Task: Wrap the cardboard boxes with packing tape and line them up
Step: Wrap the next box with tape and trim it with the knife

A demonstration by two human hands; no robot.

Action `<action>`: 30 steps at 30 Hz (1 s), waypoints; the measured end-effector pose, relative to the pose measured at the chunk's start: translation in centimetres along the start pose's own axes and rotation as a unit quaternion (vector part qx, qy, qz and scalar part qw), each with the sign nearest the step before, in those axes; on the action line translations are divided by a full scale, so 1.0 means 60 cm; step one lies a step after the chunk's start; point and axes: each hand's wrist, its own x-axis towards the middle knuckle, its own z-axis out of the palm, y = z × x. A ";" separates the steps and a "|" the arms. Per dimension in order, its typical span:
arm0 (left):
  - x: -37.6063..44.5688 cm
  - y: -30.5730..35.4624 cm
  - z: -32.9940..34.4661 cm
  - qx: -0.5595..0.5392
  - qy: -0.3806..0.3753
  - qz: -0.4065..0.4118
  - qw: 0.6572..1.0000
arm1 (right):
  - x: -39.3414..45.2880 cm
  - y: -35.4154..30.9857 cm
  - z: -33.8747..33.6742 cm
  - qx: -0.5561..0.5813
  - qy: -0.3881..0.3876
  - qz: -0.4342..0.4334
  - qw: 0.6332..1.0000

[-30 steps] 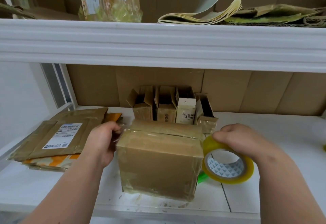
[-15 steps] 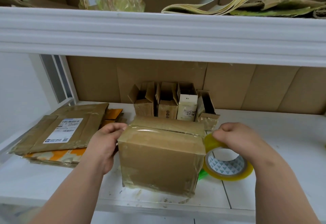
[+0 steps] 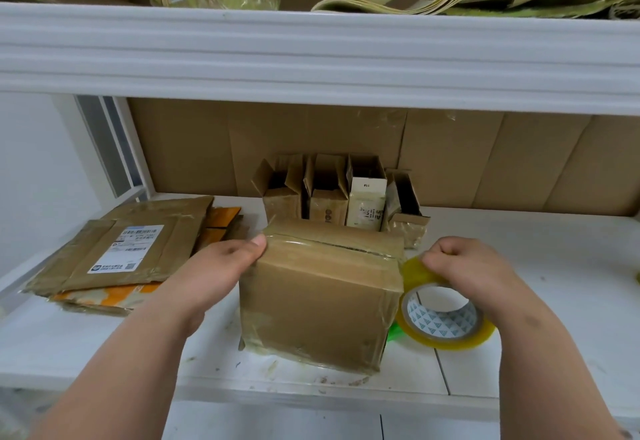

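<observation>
Cardboard under glossy tape

The box (image 3: pixel 322 304) is showing matt brown cardboard beneath shiny, wrinkled clear tape; right of it, the roll (image 3: pixel 446 315) is gleaming translucent yellow plastic.

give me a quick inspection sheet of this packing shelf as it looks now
surface: white shelf board, scuffed, tape scraps by the front edge
job's things: brown cardboard box wrapped in clear tape; yellowish packing tape roll at its right; row of small open cartons behind
clutter: flattened brown mailers with a shipping label at left; green scrap under the roll
grippers: left hand holds the box's top left corner; right hand pinches the tape
cables: nothing seen
surroundings: cardboard back wall; upper shelf carrying papers and packaging
</observation>
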 end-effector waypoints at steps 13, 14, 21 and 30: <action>-0.009 0.077 0.068 0.534 -0.078 0.158 0.827 | -0.028 -0.007 0.000 -0.062 0.032 -0.020 0.997; -0.012 0.081 0.076 0.553 -0.083 0.158 0.814 | -0.028 -0.008 0.001 -0.069 0.036 -0.021 0.997; -0.022 0.085 0.151 0.573 -0.081 0.258 0.774 | -0.024 -0.014 -0.001 -0.096 0.043 -0.037 0.994; -0.021 0.071 0.145 0.523 -0.026 0.291 0.801 | -0.013 0.010 0.004 0.058 0.024 -0.069 0.996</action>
